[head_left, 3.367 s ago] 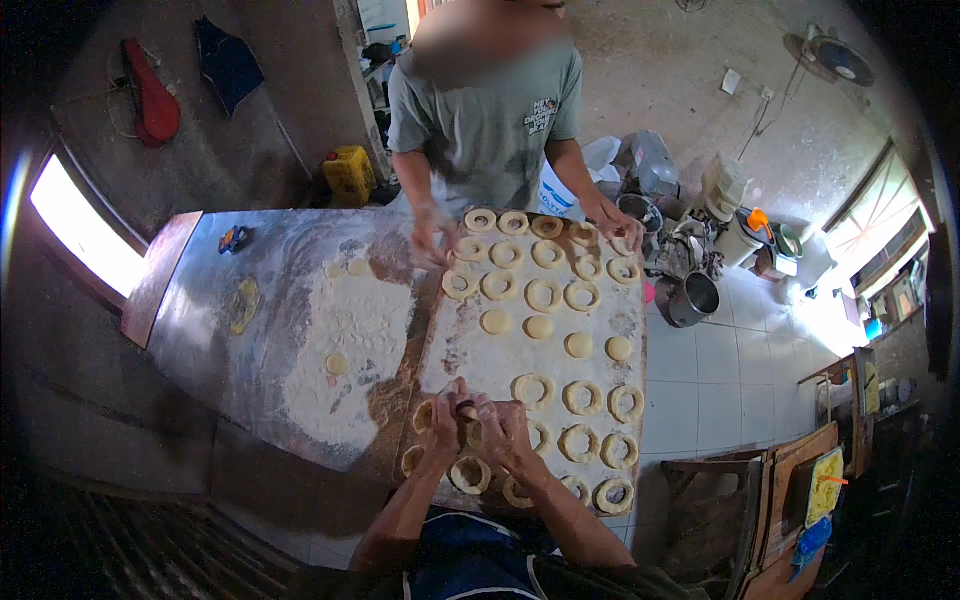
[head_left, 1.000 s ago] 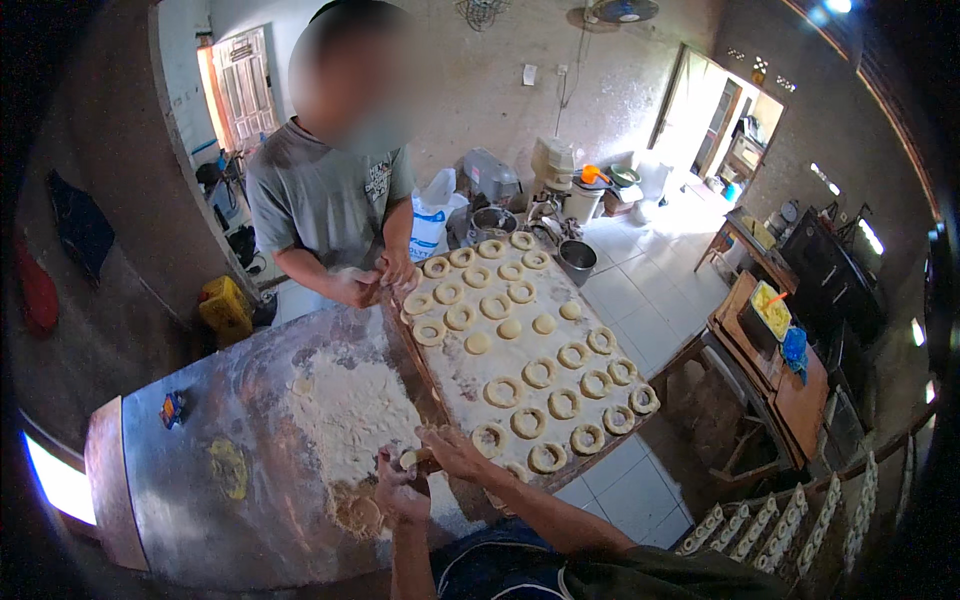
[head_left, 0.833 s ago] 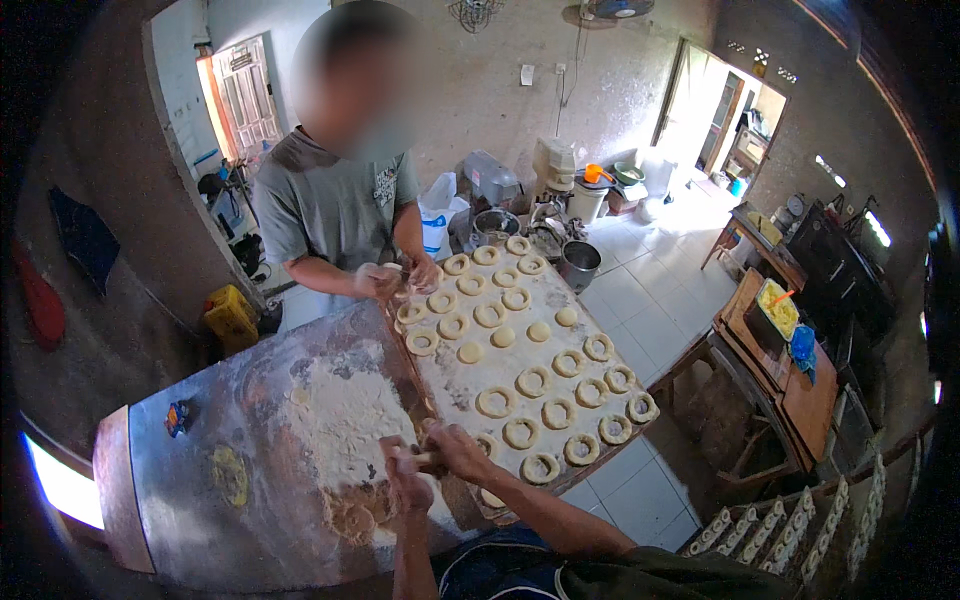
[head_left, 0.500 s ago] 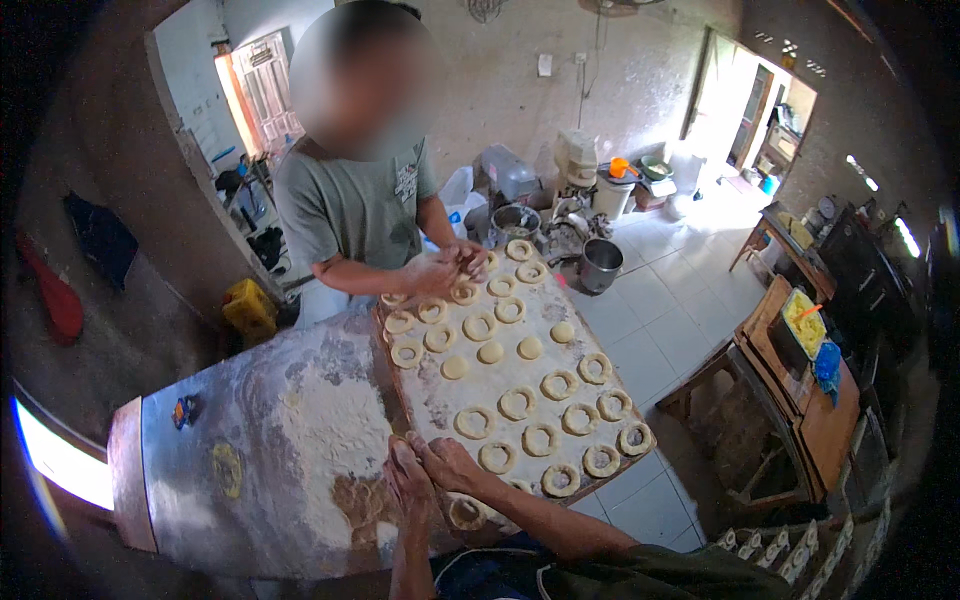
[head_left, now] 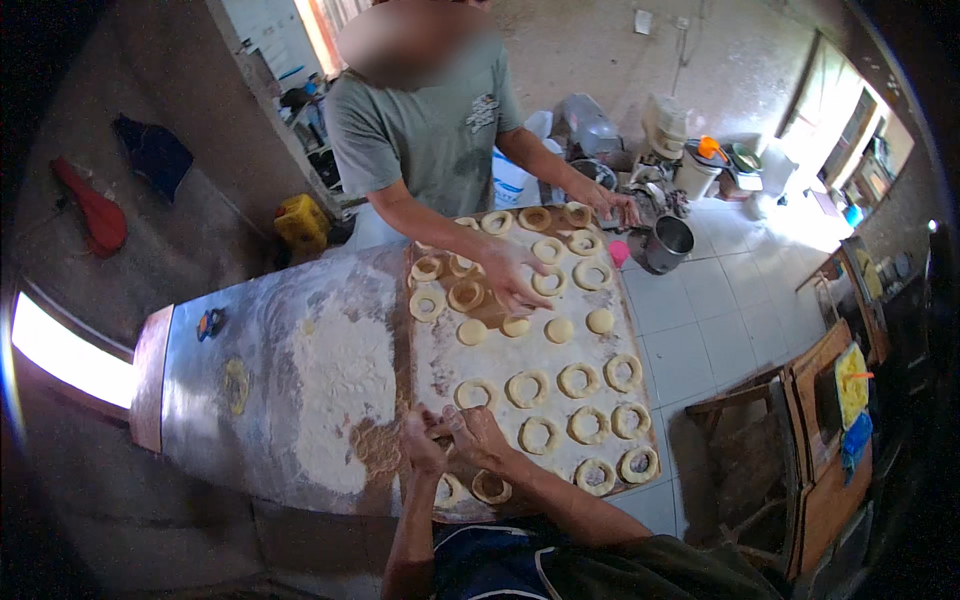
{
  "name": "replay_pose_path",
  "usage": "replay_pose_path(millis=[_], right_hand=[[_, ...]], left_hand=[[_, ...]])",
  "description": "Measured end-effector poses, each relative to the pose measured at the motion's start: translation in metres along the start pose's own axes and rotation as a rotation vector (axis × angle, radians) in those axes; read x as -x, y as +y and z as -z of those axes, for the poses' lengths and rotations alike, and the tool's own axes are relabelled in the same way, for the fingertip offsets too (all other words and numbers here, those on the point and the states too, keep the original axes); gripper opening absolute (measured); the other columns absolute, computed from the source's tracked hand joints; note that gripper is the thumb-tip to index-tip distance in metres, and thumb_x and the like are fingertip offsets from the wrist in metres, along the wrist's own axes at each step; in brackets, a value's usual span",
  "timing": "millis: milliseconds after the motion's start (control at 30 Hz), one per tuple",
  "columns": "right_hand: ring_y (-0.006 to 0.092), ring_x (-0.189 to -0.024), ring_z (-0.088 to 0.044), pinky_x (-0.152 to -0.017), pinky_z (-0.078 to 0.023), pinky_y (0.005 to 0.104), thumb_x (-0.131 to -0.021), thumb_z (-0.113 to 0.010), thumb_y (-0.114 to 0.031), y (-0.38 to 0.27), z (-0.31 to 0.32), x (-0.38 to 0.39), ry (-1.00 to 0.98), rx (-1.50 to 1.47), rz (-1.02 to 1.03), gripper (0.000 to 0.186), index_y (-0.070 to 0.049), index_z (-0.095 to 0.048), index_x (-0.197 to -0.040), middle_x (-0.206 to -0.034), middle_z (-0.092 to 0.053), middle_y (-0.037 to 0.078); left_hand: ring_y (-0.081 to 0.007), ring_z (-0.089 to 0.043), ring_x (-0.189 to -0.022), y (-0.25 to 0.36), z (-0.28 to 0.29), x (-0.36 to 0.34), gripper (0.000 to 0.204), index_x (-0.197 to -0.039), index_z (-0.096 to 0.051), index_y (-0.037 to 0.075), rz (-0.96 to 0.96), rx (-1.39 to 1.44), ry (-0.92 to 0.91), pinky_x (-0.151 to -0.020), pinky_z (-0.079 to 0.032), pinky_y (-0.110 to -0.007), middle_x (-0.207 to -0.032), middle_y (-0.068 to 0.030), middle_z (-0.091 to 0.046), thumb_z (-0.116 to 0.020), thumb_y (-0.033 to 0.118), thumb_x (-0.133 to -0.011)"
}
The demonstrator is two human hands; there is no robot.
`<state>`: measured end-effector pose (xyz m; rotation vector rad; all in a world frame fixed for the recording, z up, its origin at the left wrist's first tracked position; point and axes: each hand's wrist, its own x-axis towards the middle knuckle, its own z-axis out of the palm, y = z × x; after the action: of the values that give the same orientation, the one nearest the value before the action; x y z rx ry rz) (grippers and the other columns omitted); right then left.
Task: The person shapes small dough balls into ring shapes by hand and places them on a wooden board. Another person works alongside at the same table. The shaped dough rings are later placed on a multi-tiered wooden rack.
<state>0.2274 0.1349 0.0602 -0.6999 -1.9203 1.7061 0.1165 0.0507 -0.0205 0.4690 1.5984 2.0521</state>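
Note:
My left hand (head_left: 425,443) and my right hand (head_left: 478,432) meet at the near left of a floured board (head_left: 440,360), fingers curled round a small pale piece that I cannot make out. Rows of pale dough rings (head_left: 538,420) cover much of the board, with several round dough discs (head_left: 559,329) across its middle. Opposite me, a co-worker (head_left: 430,140) in a grey T-shirt leans over the far rows, one hand (head_left: 515,285) spread low over the rings, the other (head_left: 610,205) at the far right corner.
A metal table (head_left: 230,450) with spread flour (head_left: 340,380) adjoins on the left. Rightward lie tiled floor (head_left: 700,310), a steel pot (head_left: 668,245), wooden boards (head_left: 820,470) with a yellow-filled tray (head_left: 852,385). A yellow jerrycan (head_left: 300,222) and assorted buckets (head_left: 695,175) stand behind.
My view has swung back toward the board. The co-worker's hands, together half a second ago, have moved apart over the far rows. My hands remain closed together at the board's near left.

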Motion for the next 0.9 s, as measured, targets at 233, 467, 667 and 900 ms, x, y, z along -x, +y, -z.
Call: replay_pose_path(millis=[233,467,667,900], right_hand=[[0.0393,-0.056,-0.060,-0.056,-0.047,0.0476,-0.098,-0.049,-0.028,-0.007,0.006,0.001,-0.028,0.133,0.142,0.042,0.003,-0.063,-0.074,-0.063,-0.061,0.021],[0.0352,-0.058,-0.062,-0.059,-0.049,0.0426,-0.099,-0.050,-0.029,-0.011,0.001,-0.008,-0.160,0.125,0.129,0.039,0.003,-0.066,-0.083,-0.070,-0.064,0.021],[0.0304,-0.068,-0.063,-0.066,-0.050,0.0409,-0.092,-0.061,-0.034,-0.001,0.002,-0.031,-0.130,-0.127,0.139,0.037,0.002,-0.066,-0.089,-0.079,-0.066,0.019],[0.0361,-0.100,-0.061,-0.082,-0.052,0.0442,-0.077,-0.074,-0.021,0.010,0.050,-0.025,0.209,0.792,0.171,0.048,0.000,-0.057,-0.116,-0.117,-0.061,0.021]], left_hand=[[-0.0221,-0.055,-0.060,0.009,-0.001,0.003,0.043,-0.085,-0.055,0.005,0.026,-0.269,0.043,-0.054,-0.044,-0.040,-0.068,-0.0073,-0.057,-0.037,0.040,-0.103],[-0.0170,-0.052,-0.060,-0.002,-0.003,0.005,0.042,-0.081,-0.055,0.006,-0.108,-0.226,0.079,-0.058,-0.046,-0.037,-0.066,-0.0026,-0.053,-0.037,0.038,-0.101],[-0.0212,-0.060,-0.086,-0.008,0.026,-0.038,0.039,-0.107,-0.059,0.001,0.060,0.102,0.102,-0.077,-0.049,-0.037,-0.094,-0.0093,-0.063,-0.039,0.034,-0.102],[-0.0359,-0.059,-0.098,0.028,0.004,-0.058,0.029,-0.114,-0.059,0.002,-0.080,-1.103,0.088,-0.086,-0.046,-0.045,-0.106,-0.0184,-0.061,-0.062,0.018,-0.090]])
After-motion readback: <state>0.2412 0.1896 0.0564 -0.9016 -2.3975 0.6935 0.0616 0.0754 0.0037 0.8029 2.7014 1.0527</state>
